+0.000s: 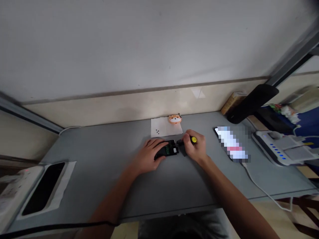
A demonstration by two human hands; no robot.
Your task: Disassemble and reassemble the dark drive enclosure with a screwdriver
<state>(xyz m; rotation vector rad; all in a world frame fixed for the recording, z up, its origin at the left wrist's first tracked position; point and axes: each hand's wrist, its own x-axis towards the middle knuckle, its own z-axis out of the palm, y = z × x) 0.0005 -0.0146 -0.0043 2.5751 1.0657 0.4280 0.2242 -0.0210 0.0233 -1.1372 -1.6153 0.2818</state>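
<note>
A small black device (167, 150) with a green circuit board showing lies on the grey desk (104, 156). My left hand (149, 155) rests on its left side, fingers curled over it and holding it down. My right hand (195, 145) is closed round a screwdriver with a black and yellow handle (192, 139), its tip pointing left at the device's right end. Just behind them lies a white sheet of paper (164, 127) with a few tiny dark screws (157, 131) on it.
An orange animal-shaped figure (175, 119) sits at the paper's far corner. A phone (230, 143) on a white cable lies to the right, beside a black lamp (250, 103) and a white power strip (279, 146). At the left edge sits a black tray (43, 189).
</note>
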